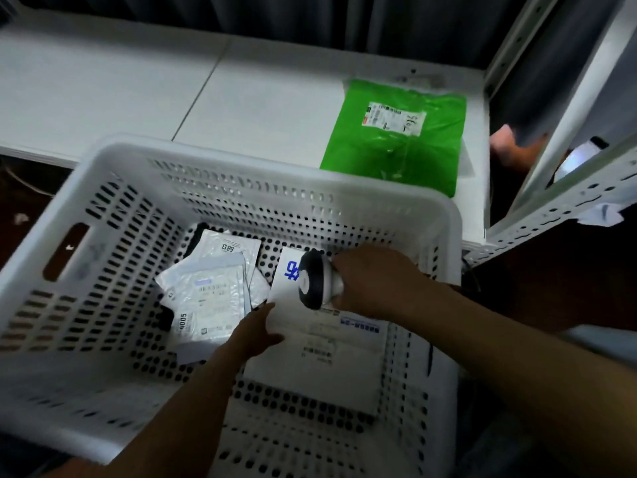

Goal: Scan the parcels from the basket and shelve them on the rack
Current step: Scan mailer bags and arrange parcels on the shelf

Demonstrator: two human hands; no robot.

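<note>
Both hands in basket (241, 160): L hand (256, 327) pinches mailer (320, 360) edge, R hand (375, 284) wraps scanner (315, 281), frame centre. Mailer prob light, floppy, slick; grip edge.

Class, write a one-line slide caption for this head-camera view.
Left hand grips a white parcel in the basket, right hand holds the scanner over it; a green parcel lies beyond.

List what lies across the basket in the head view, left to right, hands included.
The white perforated plastic basket, its left wall → pile of silvery plastic mailer parcels → left hand, holding the flat white parcel by its edge → black-and-white handheld scanner → right hand gripping it.
</note>
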